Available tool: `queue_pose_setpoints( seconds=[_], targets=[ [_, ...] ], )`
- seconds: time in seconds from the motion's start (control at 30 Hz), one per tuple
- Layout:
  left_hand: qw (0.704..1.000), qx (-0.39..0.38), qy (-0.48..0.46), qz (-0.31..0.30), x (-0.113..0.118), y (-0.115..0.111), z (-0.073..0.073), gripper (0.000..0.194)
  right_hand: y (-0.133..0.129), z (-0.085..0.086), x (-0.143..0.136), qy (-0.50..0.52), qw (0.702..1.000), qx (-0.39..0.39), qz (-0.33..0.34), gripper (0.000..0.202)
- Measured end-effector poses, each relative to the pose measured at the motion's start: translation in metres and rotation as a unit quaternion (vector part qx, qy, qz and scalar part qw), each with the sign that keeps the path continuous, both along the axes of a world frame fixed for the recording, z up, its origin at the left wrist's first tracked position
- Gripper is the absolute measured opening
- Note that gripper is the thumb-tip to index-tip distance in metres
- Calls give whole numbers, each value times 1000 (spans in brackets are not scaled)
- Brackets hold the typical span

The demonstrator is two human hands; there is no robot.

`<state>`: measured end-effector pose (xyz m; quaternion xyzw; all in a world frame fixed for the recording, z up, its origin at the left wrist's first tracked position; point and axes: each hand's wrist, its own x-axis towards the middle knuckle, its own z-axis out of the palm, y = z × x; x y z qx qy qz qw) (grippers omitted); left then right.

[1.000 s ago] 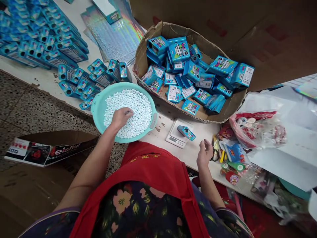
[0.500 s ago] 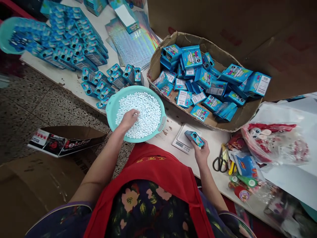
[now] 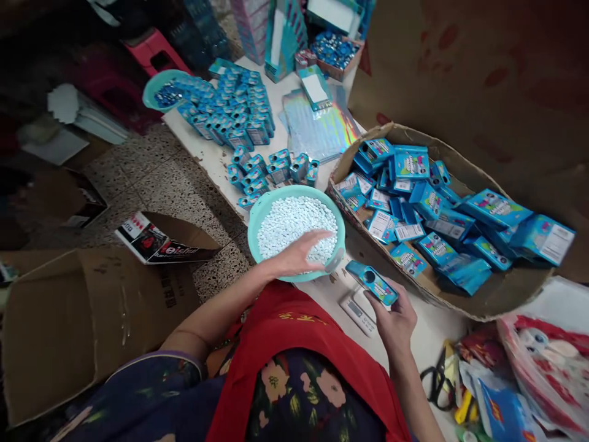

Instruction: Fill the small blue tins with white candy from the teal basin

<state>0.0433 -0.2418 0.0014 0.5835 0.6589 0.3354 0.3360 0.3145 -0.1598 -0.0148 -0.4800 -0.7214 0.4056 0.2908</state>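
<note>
My left hand (image 3: 299, 255) is over the right part of a turquoise basin (image 3: 256, 248) filled with small white candies (image 3: 294, 222). Its fingers stretch to the right, with the thumb apart from them; no candy shows between them. In my right hand (image 3: 399, 314) is a small blue candy box (image 3: 378, 286), tilted, with a dark round hole in its top face. That box is above a white digital scale (image 3: 359, 314) on the table, partly covering it.
A large cardboard carton (image 3: 460, 307) of blue boxes stands at the right. Upright filled-looking rows of boxes (image 3: 251, 113) stand at the back left, near holographic sheets (image 3: 306, 126). Black scissors (image 3: 437, 380) and plastic bags (image 3: 547, 350) lie at the lower right.
My left hand has moved from the candies in the middle to the basin's right side, and its fingers have spread. My right hand has raised the box slightly and brought it nearer the basin. The view has shifted left.
</note>
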Motion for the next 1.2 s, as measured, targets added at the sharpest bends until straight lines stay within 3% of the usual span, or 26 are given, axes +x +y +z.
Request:
queue_pose_setpoints(
  seconds=[0.07,0.1,0.17,0.23,0.3,0.37,0.43,0.53,0.63,0.73,0.9,1.0,1.2],
  targets=[
    [995,69,-65,-31,8,1,15,52,7,17,-43,44,991,24,124,37],
    [992,94,-79,-7,7,-2,21,42,10,23,-65,65,982,28,177,37],
    [984,118,-82,108,-9,-17,27,29,16,31,-109,102,960,15,260,47],
    [954,108,-68,270,-39,-43,22,34,22,32,-151,122,945,-6,304,60],
    [883,97,-47,457,-80,-73,3,42,26,27,-195,112,947,-2,300,67],
    [785,112,-15,609,-124,-98,-28,46,24,18,-242,73,955,41,286,68],
    [722,106,7,684,-168,-110,-65,44,15,9,-292,11,947,96,307,72],
    [685,84,-20,724,-222,-97,-117,39,-8,-6,-362,-141,911,141,361,83],
    [700,87,-50,707,-257,-67,-153,44,-28,-23,-409,-305,855,132,399,102],
    [751,95,-92,647,-270,-51,-170,65,-35,-37,-432,-408,814,108,399,116],
    [833,86,-144,527,-254,-84,-178,99,-28,-47,-447,-470,783,105,394,122],
    [893,47,-124,430,-235,-105,-180,124,-22,-52,-453,-458,781,120,409,116],
    [896,9,-69,438,-232,-89,-191,147,-14,-58,-453,-420,787,143,429,94]
  ],
)
